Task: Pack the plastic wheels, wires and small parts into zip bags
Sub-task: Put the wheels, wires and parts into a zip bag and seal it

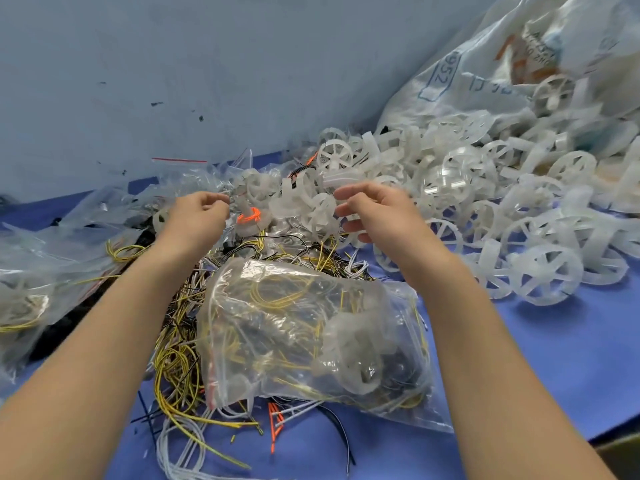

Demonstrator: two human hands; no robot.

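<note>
The left hand point(199, 216) curls its fingers point(221, 202) over something too small to tell. The right hand point(377, 213) is blurry, so it is not clear if it touches the wheels point(311, 209). The big sack point(502, 64) runs off the top and right edges, and its print is smeared. The full zip bag point(311, 334) hides some wires point(176, 362).

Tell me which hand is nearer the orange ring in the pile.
Left. The left hand sits just left of the orange ring; the right hand is farther off to its right, past white wheels.
</note>
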